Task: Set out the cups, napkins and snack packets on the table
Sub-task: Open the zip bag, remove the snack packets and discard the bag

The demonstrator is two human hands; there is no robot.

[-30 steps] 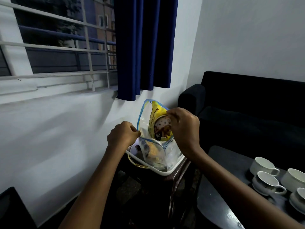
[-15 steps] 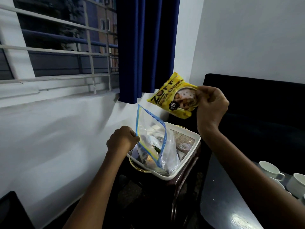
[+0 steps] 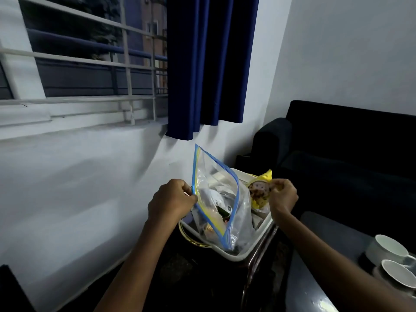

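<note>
Head view: yellow snack packet point(image 3: 258, 192) pinched in right-hand fingers point(image 3: 278, 184), left-hand fingers point(image 3: 186, 191) gripping zip bag point(image 3: 216, 199) rim.

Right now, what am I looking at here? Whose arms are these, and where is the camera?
No machine here: a person wears a camera on the head, looking down at their own two bare hands. The left hand pinches the edge of a clear zip bag that stands open in a white tray. The right hand holds a yellow snack packet over the tray. At the lower right, white cups sit on a dark table.
</note>
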